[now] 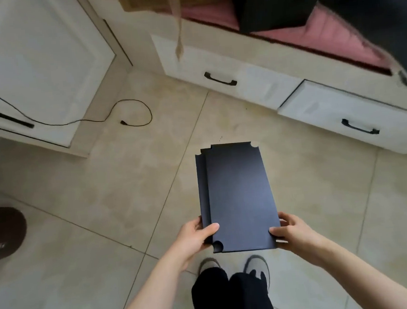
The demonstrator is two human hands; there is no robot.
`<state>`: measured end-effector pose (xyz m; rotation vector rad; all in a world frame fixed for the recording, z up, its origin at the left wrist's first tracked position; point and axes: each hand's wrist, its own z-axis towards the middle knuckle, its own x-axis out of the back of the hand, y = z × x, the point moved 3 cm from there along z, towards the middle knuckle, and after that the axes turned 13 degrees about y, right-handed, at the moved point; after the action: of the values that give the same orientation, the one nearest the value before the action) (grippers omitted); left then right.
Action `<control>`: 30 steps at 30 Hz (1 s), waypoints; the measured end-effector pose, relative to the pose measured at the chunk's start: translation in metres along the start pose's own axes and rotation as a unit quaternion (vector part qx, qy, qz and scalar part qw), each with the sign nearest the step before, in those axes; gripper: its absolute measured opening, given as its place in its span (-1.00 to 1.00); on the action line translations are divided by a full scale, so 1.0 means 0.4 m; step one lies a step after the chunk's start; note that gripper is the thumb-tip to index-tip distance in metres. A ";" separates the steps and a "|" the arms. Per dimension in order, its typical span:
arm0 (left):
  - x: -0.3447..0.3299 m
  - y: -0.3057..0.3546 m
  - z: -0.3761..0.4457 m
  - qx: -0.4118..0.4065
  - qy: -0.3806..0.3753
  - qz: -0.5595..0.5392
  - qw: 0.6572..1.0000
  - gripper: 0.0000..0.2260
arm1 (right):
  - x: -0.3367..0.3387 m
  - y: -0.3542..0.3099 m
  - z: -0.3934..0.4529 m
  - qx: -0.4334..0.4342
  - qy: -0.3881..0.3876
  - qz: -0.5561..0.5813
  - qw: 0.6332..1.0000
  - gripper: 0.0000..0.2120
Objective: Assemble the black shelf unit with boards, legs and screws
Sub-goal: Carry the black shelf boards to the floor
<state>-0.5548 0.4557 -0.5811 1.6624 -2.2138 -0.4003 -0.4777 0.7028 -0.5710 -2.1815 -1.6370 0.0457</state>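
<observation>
I hold a stack of black shelf boards (237,195) out in front of me above the tiled floor. The top board is rectangular with rounded notches at its corners; a second board shows under it, shifted slightly to the left. My left hand (194,235) grips the near left corner, thumb on top. My right hand (288,230) grips the near right corner, thumb on the top face. No legs or screws are in view.
A white cabinet (32,70) stands at the left, with a black cable (131,111) lying on the floor beside it. White drawers with black handles (221,79) run under a pink-cushioned bench (321,30) at the back right. My shoes (255,267) are below the boards.
</observation>
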 end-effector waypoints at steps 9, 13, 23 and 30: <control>-0.100 -0.101 0.351 -0.024 0.032 0.025 0.999 -0.81 | -0.056 0.087 0.407 0.001 0.027 -0.008 1.000 -0.69; -0.111 -0.139 0.457 -0.022 0.048 0.022 0.998 -0.83 | -0.084 0.106 0.528 0.007 0.030 -0.023 0.999 -0.65; -0.125 -0.207 0.568 -0.004 0.072 0.051 0.996 -0.80 | -0.119 0.143 0.623 0.005 0.016 -0.054 0.998 -0.61; -0.163 -0.217 0.607 -0.006 0.134 0.095 0.986 -0.66 | -0.153 0.147 0.650 0.030 0.048 -0.101 0.993 -0.55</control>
<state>-0.5681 0.4993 -0.8432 1.3912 -2.1361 -0.1317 -0.5123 0.7112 -0.8421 -1.9331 -1.7697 -0.0665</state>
